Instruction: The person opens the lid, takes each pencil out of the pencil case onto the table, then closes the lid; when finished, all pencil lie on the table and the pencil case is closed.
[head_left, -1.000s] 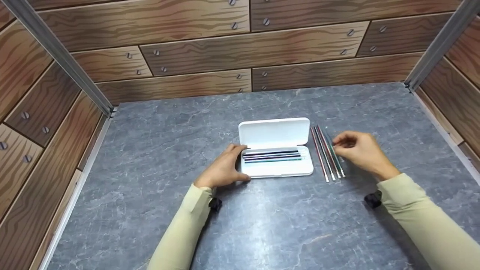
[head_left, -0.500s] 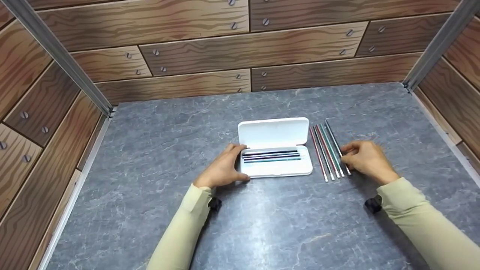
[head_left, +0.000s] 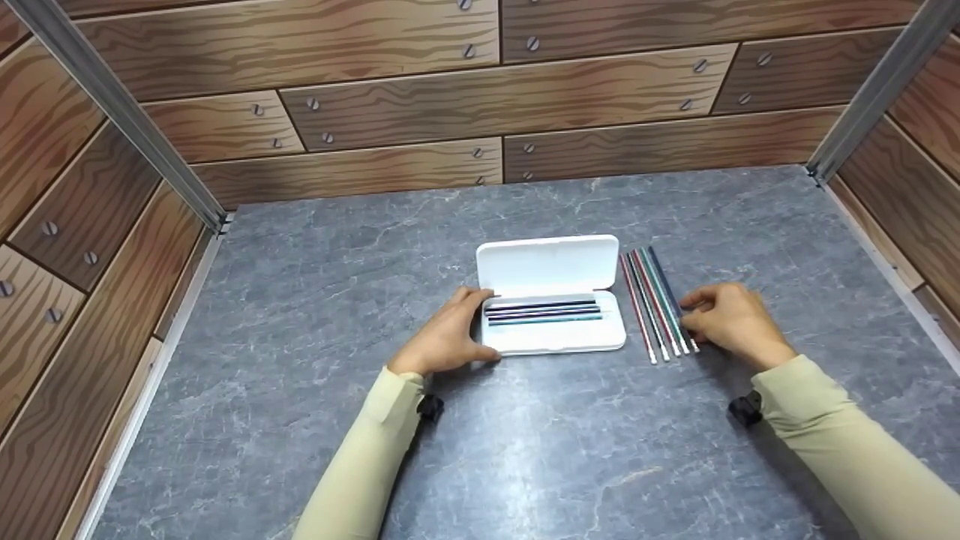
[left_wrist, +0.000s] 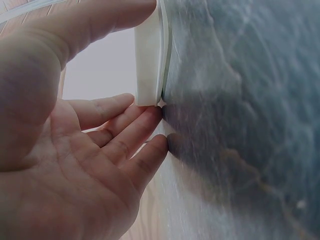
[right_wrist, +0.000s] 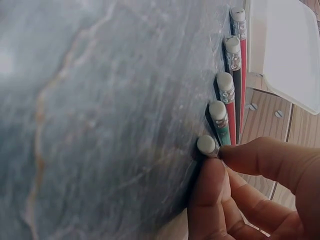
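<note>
Dark-blue, slender pencil (head_left: 664, 277) with white eraser and crimped metal ferrule: right hand (head_left: 733, 319) pinches it narrowly between thumb and fingertip, near the eraser end. Just left of this grip, four similar pencils (head_left: 658, 307), red, black, red and green, lie side by side. Farther left, a rectangular white case (head_left: 559, 341), smooth-walled with rounded corners, stands open, its lid (head_left: 547, 266) raised; slim dark pencils (head_left: 544, 310) lie lengthwise inside. Left hand (head_left: 442, 334) is spread wide, touching the case's left end. Grey, marble-veined tabletop (head_left: 300, 337) lies beneath.
</note>
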